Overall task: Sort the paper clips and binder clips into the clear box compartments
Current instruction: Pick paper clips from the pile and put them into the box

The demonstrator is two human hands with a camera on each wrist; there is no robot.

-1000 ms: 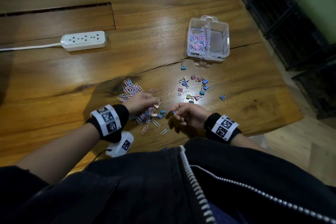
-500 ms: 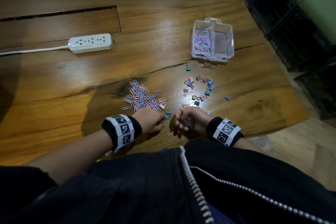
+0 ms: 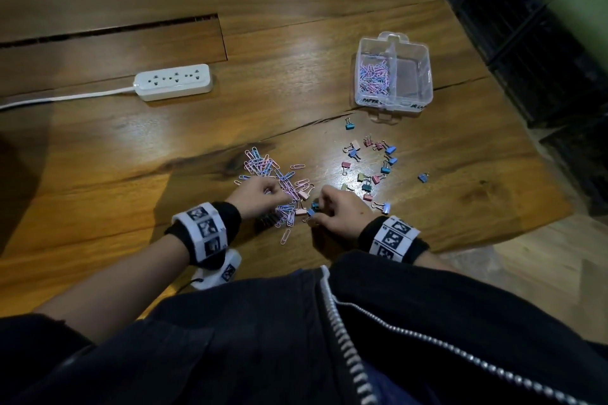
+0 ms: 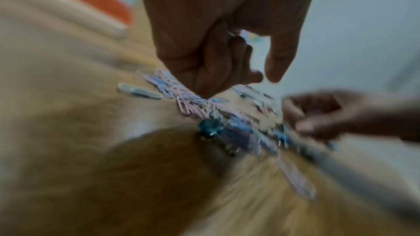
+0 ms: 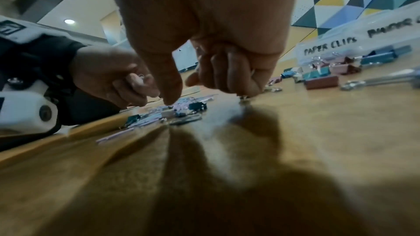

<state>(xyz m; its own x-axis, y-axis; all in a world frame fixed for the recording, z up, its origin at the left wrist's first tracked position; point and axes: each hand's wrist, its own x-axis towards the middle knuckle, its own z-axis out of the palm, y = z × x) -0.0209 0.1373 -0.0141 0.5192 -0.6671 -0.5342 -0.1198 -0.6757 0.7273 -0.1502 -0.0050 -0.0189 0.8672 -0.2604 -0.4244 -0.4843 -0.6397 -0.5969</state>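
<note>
Pink and blue paper clips (image 3: 263,164) lie heaped on the wooden table (image 3: 296,43). My left hand (image 3: 263,192) hovers over the pile's near side, fingers curled around a few paper clips, thumb out (image 4: 263,78). A wire glints between its fingers (image 5: 141,77). My right hand (image 3: 329,207) rests at the pile's right edge beside a blue binder clip (image 3: 314,207). Its thumb touches down among the clips (image 5: 181,89), and its curled fingers cover a metal clip handle. Several coloured binder clips (image 3: 371,168) lie scattered further right. The clear box (image 3: 427,82) holds paper clips in its left compartment.
A white power strip (image 3: 172,82) with its cord lies far left at the back. The table's edge runs close on the right, with black crates (image 3: 526,43) beyond it. The box's labels read "PAPER CLIPS" (image 5: 329,46) and a second word that is cut off.
Both hands have moved from the table's near edge forward into the clip pile. The left hand now sits over the paper clips, the right by the blue binder clip.
</note>
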